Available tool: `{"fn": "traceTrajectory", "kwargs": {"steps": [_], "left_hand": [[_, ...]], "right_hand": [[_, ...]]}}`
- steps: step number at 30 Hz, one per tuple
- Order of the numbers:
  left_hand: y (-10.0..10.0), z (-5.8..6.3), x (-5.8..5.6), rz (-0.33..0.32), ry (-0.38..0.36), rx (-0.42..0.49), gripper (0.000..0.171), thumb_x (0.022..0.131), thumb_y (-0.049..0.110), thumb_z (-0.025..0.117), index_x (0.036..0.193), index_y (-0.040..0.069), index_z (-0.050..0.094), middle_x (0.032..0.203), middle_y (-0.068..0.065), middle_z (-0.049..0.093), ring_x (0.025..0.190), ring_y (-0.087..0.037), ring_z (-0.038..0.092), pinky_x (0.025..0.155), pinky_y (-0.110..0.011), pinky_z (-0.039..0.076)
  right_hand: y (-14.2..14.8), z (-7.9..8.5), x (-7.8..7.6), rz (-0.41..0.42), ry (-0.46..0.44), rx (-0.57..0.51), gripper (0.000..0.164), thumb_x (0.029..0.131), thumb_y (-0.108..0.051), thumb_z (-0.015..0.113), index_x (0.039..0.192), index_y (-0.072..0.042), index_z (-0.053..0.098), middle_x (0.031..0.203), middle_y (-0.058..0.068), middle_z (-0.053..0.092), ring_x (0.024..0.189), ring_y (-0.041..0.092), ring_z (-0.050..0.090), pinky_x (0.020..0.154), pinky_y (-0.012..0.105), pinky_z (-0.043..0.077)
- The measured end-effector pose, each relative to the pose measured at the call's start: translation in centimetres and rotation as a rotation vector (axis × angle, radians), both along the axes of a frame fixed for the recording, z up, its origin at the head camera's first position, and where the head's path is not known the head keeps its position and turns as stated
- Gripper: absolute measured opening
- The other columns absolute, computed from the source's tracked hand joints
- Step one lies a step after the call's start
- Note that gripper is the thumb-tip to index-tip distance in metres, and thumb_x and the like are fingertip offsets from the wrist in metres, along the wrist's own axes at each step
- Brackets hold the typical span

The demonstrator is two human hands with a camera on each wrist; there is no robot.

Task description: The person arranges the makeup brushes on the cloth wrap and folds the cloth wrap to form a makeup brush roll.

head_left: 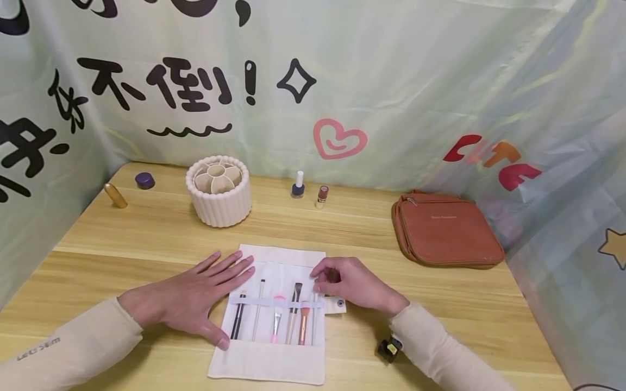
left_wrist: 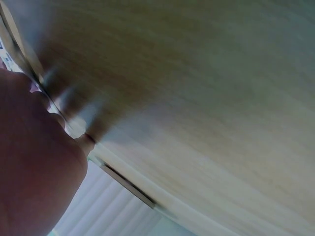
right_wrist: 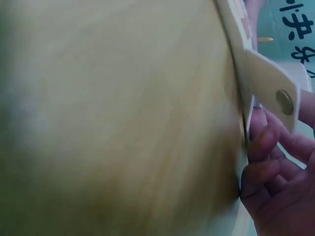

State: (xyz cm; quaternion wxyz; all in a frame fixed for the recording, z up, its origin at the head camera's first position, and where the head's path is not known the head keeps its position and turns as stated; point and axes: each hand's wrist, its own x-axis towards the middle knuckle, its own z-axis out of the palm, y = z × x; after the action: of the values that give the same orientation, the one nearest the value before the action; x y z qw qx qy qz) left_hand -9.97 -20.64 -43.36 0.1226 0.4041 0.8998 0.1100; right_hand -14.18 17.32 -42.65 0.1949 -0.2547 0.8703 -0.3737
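Observation:
A white brush roll (head_left: 266,363) lies unrolled on the table, with several makeup brushes tucked side by side under its strap. Among them are a black-handled brush (head_left: 238,317), a wide flat brush (head_left: 295,304) and an orange brush (head_left: 303,323). My left hand (head_left: 195,296) lies with fingers spread across the roll's left edge, thumb near the pocket. At the upper right of the roll, my right hand (head_left: 354,282) pinches the top of a thin pale makeup brush (head_left: 315,320) at the right end of the row. The roll's snap tab (right_wrist: 273,88) sticks out beside that hand.
Behind the roll stands a white fluted organizer (head_left: 220,198). A nail polish bottle (head_left: 298,187) and a lipstick (head_left: 321,196) are at the back. A brown zipped case (head_left: 447,231) lies at right. A gold tube (head_left: 115,195) and a dark round lid (head_left: 144,180) sit at left.

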Motion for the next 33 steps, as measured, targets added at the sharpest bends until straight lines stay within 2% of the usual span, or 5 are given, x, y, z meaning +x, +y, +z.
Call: {"fn": "traceTrajectory", "kwargs": {"steps": [6,14,20,28,33], "left_hand": [[0.0,0.0,0.0,0.001,0.001,0.002,0.131,0.081,0.097,0.057,0.175,0.013,0.020,0.184,-0.011,0.017,0.169,-0.042,0.016,0.123,-0.018,-0.028],[0.0,0.0,0.0,-0.004,0.016,0.000,0.131,0.082,0.097,0.057,0.175,0.013,0.021,0.184,-0.011,0.017,0.169,-0.041,0.017,0.124,-0.018,-0.028],[0.0,0.0,0.0,-0.004,0.015,-0.001,0.131,0.082,0.097,0.057,0.176,0.013,0.020,0.184,-0.011,0.016,0.169,-0.041,0.016,0.124,-0.018,-0.028],[0.0,0.0,-0.1,0.000,-0.002,-0.001,0.131,0.082,0.097,0.057,0.176,0.014,0.019,0.184,-0.010,0.015,0.169,-0.041,0.015,0.124,-0.018,-0.028],[0.0,0.1,-0.1,0.001,-0.008,-0.001,0.131,0.082,0.097,0.058,0.176,0.014,0.019,0.184,-0.010,0.015,0.169,-0.041,0.015,0.123,-0.018,-0.028]], "right_hand": [[-0.2,0.0,0.3,-0.010,0.072,0.033,0.012,0.097,-0.019,0.084,0.107,-0.018,0.077,0.089,-0.010,0.066,0.077,0.007,0.058,0.069,0.021,0.049],[-0.4,0.0,0.6,0.039,0.053,0.033,0.007,0.099,-0.019,0.083,0.105,-0.020,0.080,0.089,-0.012,0.068,0.078,0.006,0.057,0.069,0.021,0.049],[-0.1,0.2,0.9,0.055,0.080,0.035,0.019,0.097,-0.025,0.086,0.114,-0.019,0.080,0.097,-0.010,0.068,0.083,0.008,0.058,0.074,0.021,0.050],[0.4,0.7,2.1,0.060,0.200,0.063,0.037,0.097,-0.044,0.083,0.126,-0.021,0.076,0.132,-0.007,0.064,0.120,0.016,0.058,0.103,0.039,0.052],[0.6,0.7,3.1,0.119,0.192,0.111,0.060,0.094,-0.049,0.085,0.144,-0.021,0.069,0.169,0.001,0.044,0.160,0.029,0.036,0.126,0.058,0.041]]}}
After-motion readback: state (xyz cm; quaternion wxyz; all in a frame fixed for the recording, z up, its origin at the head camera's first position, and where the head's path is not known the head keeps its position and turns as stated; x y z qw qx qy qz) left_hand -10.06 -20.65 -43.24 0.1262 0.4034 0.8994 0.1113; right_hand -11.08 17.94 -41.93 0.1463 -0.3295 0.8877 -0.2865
